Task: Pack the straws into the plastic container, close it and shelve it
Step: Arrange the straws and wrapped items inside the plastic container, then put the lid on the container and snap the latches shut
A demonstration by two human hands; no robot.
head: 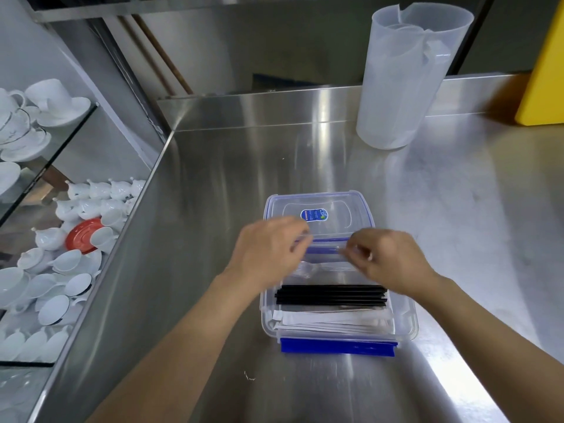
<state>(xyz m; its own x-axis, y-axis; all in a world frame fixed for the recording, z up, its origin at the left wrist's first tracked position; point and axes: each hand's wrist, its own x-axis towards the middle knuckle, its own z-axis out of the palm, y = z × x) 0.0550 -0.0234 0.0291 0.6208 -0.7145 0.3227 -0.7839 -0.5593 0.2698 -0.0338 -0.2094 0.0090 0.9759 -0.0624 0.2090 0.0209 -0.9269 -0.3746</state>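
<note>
The brushed stainless-steel table fills most of the view, smooth and streaked with glare. At its far edge stands a tall, frosted plastic jug, cylindrical and translucent. Near the front sits the clear rectangular plastic container, open, with a blue clip along its near edge. Its clear lid, blue-rimmed and labelled, lies just behind. Inside lie thin black straws and flat white paper-wrapped ones. The left hand and right hand hover over the far half, fingers curled around blurred clear plastic; I cannot tell either grip's hold.
</note>
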